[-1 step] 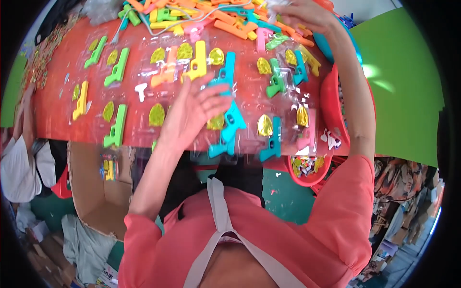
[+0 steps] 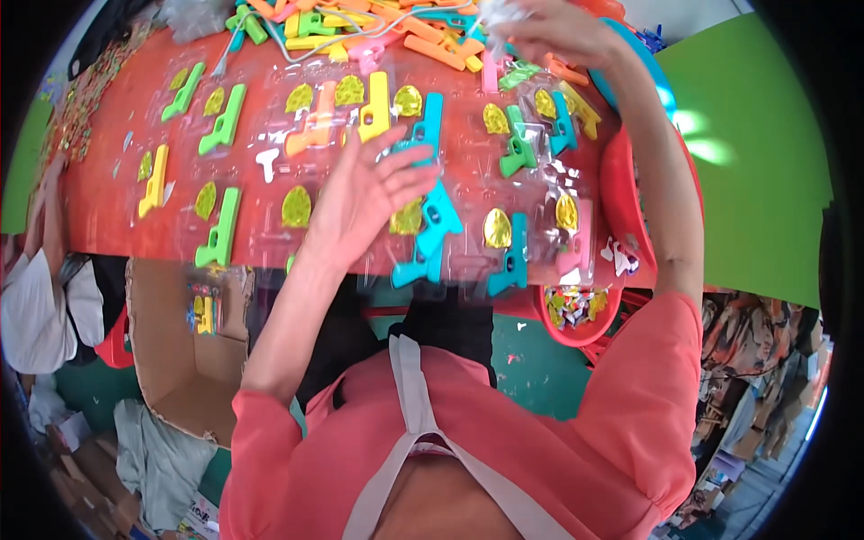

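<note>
My left hand (image 2: pixel 373 193) is open, palm up and fingers spread, above the middle of the table. Beneath it lie blue toy guns (image 2: pixel 439 220) in clear plastic trays, partly covered by the hand. My right hand (image 2: pixel 567 34) reaches to the far side, its fingers closed on crumpled clear plastic (image 2: pixel 504 13); the fingertips are partly hidden. Around my left hand, a yellow toy gun (image 2: pixel 375 103), an orange toy gun (image 2: pixel 315 126) and a green toy gun (image 2: pixel 218 229) lie in trays beside shiny yellow faceted pieces (image 2: pixel 296 207).
A heap of coloured toy guns (image 2: pixel 432 49) lies along the far side of the red table (image 2: pixel 99 198). Red basin (image 2: pixel 621 180) and a small red bowl (image 2: pixel 576 337) of pieces stand at right. A cardboard box (image 2: pixel 189 396) is below the table. Another person's arm (image 2: pixel 52 207) rests at left.
My right hand has moved slightly left with the clear plastic. My left hand stays open in nearly the same place.
</note>
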### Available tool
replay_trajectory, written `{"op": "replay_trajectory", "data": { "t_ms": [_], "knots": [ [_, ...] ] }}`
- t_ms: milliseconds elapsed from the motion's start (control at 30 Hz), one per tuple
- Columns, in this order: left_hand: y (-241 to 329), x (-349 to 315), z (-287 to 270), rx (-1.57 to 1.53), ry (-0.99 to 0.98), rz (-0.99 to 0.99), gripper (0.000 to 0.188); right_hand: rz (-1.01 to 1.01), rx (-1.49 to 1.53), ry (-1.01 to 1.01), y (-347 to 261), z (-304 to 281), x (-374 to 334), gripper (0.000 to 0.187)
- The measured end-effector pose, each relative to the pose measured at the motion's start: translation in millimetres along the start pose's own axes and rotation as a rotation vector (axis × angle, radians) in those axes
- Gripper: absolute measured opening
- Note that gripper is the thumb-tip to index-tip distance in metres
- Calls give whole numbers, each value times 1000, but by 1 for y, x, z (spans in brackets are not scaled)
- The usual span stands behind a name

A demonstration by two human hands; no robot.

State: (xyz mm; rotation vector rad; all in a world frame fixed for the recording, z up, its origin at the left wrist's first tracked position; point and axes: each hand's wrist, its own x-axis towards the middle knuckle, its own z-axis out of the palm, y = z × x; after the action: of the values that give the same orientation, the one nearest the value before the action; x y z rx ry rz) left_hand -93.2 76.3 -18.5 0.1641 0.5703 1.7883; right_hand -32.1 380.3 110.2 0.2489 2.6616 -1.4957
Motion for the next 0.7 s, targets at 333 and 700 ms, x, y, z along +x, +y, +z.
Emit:
{"op": "replay_trajectory", "data": {
  "t_ms": [333,700],
  "knots": [
    [-9,-14,29,-233,-11,217,55,-5,-483,-543,-75,138,1,37],
    [-10,-39,12,-443,6,255,38,36,-386,-344,-87,168,-10,30]
  ]
}}
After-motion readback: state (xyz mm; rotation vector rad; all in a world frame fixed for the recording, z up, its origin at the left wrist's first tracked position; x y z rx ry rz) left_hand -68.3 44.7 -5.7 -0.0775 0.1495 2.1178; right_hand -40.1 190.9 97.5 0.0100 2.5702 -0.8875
